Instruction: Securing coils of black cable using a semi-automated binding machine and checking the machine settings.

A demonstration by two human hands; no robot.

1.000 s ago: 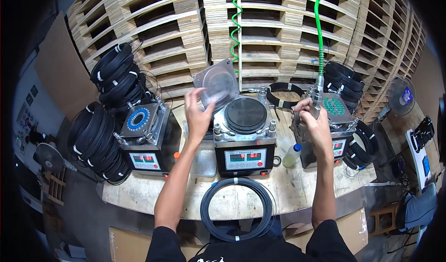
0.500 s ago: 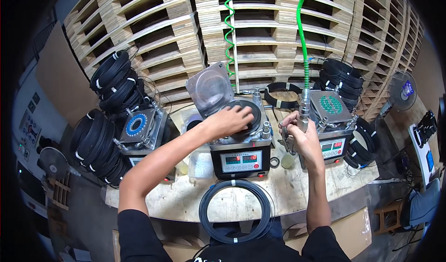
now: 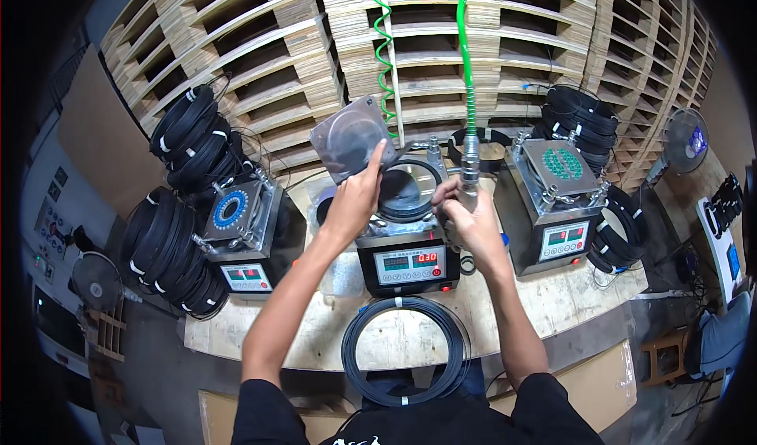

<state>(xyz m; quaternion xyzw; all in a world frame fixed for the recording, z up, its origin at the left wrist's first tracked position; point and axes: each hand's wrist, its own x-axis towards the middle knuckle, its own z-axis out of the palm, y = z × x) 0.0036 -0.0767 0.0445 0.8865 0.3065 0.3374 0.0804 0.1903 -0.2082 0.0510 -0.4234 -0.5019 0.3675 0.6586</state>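
Note:
My left hand (image 3: 356, 204) is at the lower right part of a square metal lid (image 3: 347, 133) that stands tilted up. Its index finger is stretched out over the lid; the other fingers are partly hidden. My right hand (image 3: 471, 222) is wrapped round a metal air gun (image 3: 471, 178) on a green hose (image 3: 464, 58). The air gun is beside a round dark disc (image 3: 404, 191) in the top of the middle machine (image 3: 408, 263), which has a lit display panel. A coil of black cable (image 3: 356, 342) lies at the table's front edge, close to me.
Similar machines stand left (image 3: 251, 244) and right (image 3: 556, 232), with rings of blue and green pieces on top. Bundles of black cable (image 3: 158, 244) are stacked at the sides. Wooden pallets (image 3: 268, 35) rise behind the table (image 3: 260, 327). A fan (image 3: 684, 149) is at the right.
My left hand has left the disc and moved left to the tilted lid. My right hand has brought the air gun left, nearer the disc. The middle machine's display has changed.

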